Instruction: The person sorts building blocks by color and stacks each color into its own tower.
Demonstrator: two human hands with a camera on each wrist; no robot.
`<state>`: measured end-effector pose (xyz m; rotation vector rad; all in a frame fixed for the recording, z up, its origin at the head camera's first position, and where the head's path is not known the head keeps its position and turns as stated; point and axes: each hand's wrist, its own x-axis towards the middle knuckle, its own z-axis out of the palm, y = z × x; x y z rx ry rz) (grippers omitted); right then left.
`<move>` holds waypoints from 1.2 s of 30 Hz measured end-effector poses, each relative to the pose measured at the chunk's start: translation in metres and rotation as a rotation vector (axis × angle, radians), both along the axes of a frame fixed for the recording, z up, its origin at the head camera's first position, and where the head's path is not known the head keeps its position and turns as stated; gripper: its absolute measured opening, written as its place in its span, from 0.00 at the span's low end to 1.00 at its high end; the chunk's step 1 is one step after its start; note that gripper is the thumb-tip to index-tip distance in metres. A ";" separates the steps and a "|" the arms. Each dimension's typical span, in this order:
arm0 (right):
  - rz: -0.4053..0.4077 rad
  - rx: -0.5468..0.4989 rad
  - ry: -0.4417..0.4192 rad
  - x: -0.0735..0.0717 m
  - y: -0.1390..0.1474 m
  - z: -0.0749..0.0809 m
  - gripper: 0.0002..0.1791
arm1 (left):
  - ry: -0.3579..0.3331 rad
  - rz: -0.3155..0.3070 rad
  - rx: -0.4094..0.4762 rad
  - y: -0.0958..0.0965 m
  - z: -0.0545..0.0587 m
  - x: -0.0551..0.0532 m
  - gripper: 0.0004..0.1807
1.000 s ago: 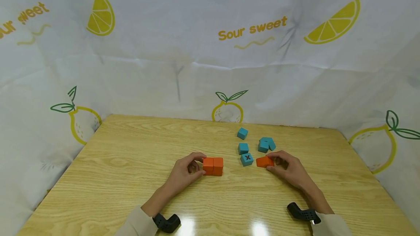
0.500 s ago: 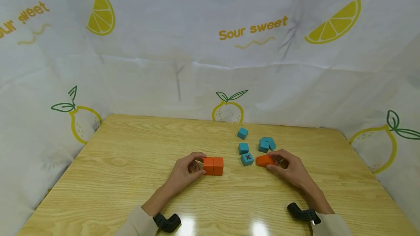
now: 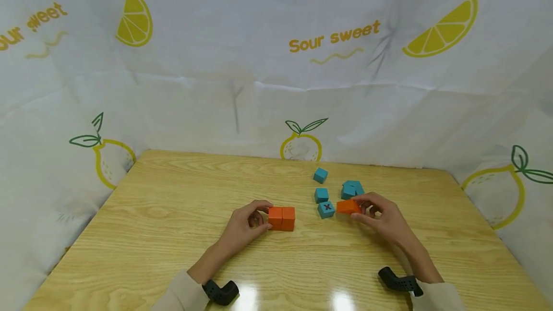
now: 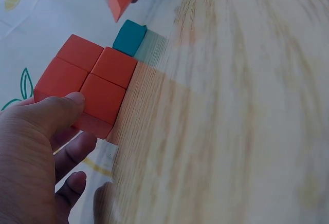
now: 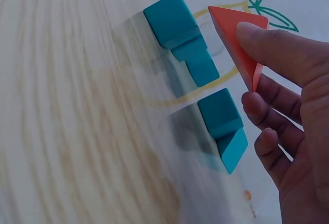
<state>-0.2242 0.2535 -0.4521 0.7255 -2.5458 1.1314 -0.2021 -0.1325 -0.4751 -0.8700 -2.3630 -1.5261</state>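
In the head view my left hand (image 3: 246, 224) grips the left side of a group of orange cubes (image 3: 288, 218) standing on the table. The left wrist view shows their faces stacked two by two, the thumb on a lower one. My right hand (image 3: 382, 217) pinches an orange triangular block (image 3: 347, 207) between thumb and fingers. In the right wrist view this triangular block (image 5: 239, 34) is held apart from the tabletop, its point downward. Just left of it in the head view sits a blue cube (image 3: 326, 209) with a dark X on top.
Behind the X cube are a blue cube (image 3: 321, 195) and, farther back, another blue cube (image 3: 320, 175). Several blue pieces (image 3: 352, 189) lie together beyond my right hand. A white printed cloth (image 3: 216, 119) rises behind the wooden table (image 3: 194, 181).
My right hand has raised the orange triangular block slightly and tilted it. The left hand and the orange cubes stay in place.
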 end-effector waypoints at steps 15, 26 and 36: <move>0.116 -0.032 0.115 0.018 -0.050 0.051 0.20 | 0.028 -0.003 0.020 0.001 0.000 -0.001 0.24; 0.265 -0.066 0.188 0.016 -0.079 0.055 0.21 | 0.009 0.003 -0.001 0.002 -0.002 0.000 0.24; 0.342 -0.088 0.172 0.015 -0.110 0.061 0.21 | 0.022 0.004 0.006 0.001 -0.003 -0.001 0.24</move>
